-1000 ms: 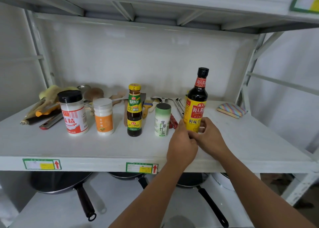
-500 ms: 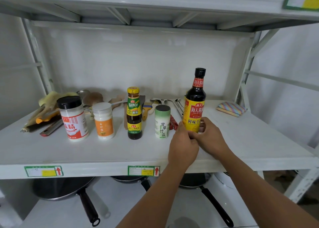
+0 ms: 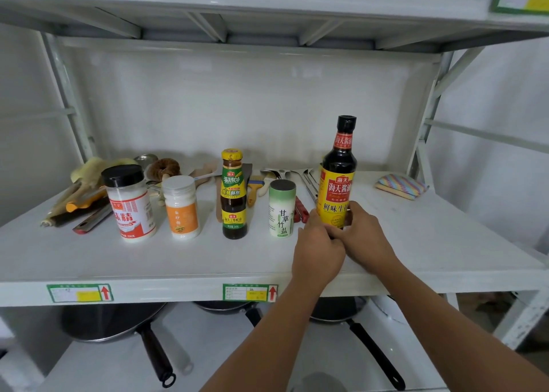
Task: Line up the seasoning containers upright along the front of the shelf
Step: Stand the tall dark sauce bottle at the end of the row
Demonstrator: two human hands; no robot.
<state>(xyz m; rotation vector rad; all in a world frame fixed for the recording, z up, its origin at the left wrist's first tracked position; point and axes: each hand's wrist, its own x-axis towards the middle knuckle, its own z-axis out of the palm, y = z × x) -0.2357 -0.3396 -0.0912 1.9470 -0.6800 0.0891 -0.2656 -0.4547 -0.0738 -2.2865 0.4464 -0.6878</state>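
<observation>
A tall dark soy sauce bottle with a yellow label stands upright on the white shelf. My left hand and my right hand both wrap its base. To its left stand, in a row, a green-white salt canister, a small oyster sauce bottle, a white jar with an orange label and a black-lidded seasoning jar. All are upright.
Brushes, spatulas and metal utensils lie along the back left and middle of the shelf. A striped sponge sits at the back right. Black pans rest on the shelf below. Shelf uprights frame both sides.
Both hands stay on the soy sauce bottle's base. The view has shifted slightly; the bottle and the other containers keep their places.
</observation>
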